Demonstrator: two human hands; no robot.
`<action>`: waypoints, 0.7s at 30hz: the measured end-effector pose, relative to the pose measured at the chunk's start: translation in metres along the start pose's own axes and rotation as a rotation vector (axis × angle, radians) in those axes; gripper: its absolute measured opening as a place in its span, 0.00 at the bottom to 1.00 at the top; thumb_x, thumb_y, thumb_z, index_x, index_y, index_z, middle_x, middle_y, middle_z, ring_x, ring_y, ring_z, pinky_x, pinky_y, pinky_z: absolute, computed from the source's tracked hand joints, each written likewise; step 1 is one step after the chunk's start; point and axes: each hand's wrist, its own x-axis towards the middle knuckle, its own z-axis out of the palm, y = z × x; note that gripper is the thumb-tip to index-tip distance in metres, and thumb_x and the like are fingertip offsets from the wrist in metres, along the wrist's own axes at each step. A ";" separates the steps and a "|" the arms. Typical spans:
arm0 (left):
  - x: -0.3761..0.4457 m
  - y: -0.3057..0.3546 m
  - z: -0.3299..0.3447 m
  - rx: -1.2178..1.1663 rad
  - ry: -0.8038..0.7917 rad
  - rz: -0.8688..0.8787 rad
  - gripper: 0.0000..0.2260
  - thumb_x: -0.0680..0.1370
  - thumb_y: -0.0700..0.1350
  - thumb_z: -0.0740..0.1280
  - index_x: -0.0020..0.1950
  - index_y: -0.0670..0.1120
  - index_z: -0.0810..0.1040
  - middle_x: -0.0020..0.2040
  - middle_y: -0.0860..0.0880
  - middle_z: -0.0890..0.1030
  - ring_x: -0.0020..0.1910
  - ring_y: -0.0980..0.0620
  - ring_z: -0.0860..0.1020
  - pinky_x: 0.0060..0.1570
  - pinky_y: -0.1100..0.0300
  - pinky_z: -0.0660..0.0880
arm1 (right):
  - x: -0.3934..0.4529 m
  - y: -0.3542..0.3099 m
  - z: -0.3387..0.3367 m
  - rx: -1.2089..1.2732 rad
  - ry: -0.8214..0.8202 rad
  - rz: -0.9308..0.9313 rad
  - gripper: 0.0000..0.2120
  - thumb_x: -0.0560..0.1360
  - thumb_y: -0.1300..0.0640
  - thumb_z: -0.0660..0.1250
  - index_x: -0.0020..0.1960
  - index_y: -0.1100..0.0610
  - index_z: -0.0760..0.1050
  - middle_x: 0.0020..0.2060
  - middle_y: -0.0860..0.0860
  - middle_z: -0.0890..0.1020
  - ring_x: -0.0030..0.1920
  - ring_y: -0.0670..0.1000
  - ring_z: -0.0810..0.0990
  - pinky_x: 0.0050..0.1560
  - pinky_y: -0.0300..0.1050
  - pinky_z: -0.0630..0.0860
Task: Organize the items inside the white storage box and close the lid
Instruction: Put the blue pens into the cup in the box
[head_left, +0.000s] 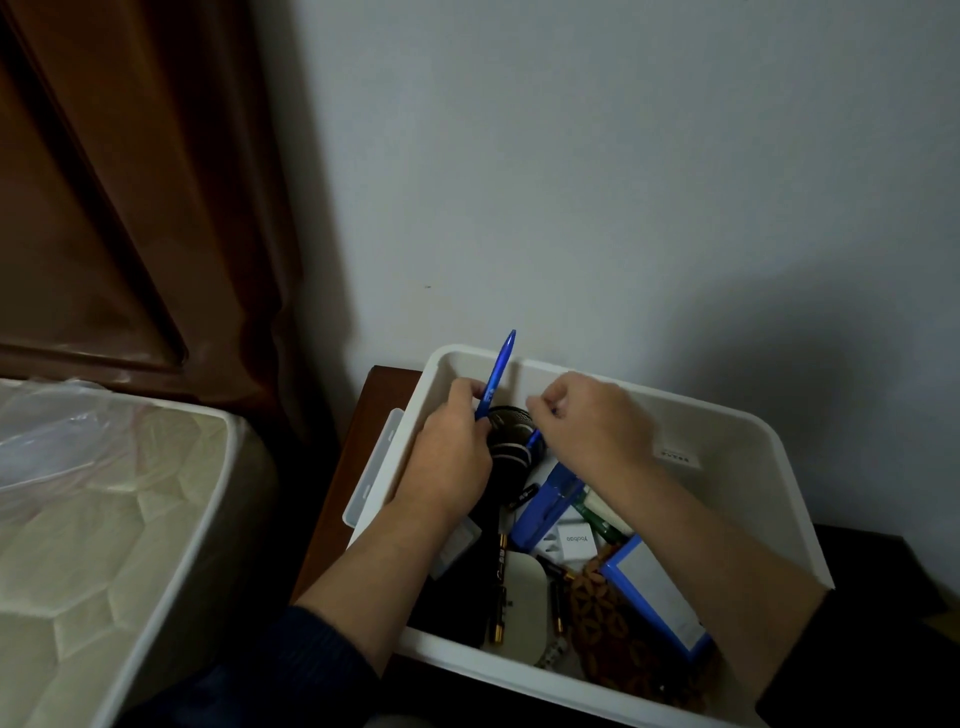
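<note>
Sorting is in progress inside the white storage box (753, 436), which sits low in the centre-right of the frame on a dark wooden stand (374, 395); the left hand (452, 457) grips a blue pen (496, 374) with curled fingers, the pen pointing up over the far rim; the right hand (587, 421) has its fingers pinched together on something small and blue, perhaps a second pen, but I cannot tell for sure; under both hands lies a black microphone (511, 447). Lower in the box the batteries (501, 587), a blue carton (550, 504) and a blue-edged box (660, 597) lie mixed; I judge the task far from finished. No lid is on the box, so closing is not yet done.
</note>
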 end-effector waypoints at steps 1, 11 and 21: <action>-0.001 0.001 -0.001 0.000 -0.002 0.005 0.13 0.85 0.40 0.65 0.67 0.54 0.72 0.58 0.51 0.84 0.53 0.53 0.82 0.52 0.59 0.79 | 0.001 -0.002 -0.007 0.111 0.056 -0.033 0.16 0.81 0.38 0.63 0.45 0.48 0.80 0.30 0.43 0.79 0.29 0.42 0.75 0.27 0.38 0.66; -0.004 0.002 -0.002 0.023 -0.037 0.056 0.24 0.83 0.33 0.63 0.76 0.52 0.72 0.70 0.49 0.77 0.69 0.51 0.76 0.72 0.53 0.74 | 0.015 -0.016 -0.031 0.601 0.023 -0.043 0.10 0.82 0.48 0.67 0.50 0.52 0.84 0.27 0.37 0.78 0.29 0.41 0.75 0.30 0.30 0.69; -0.002 -0.005 -0.001 0.172 -0.116 -0.077 0.33 0.78 0.30 0.66 0.83 0.43 0.63 0.77 0.42 0.73 0.77 0.43 0.70 0.79 0.50 0.65 | 0.004 -0.017 0.009 0.322 -0.119 -0.056 0.17 0.82 0.45 0.64 0.44 0.52 0.85 0.34 0.48 0.84 0.37 0.51 0.83 0.43 0.52 0.82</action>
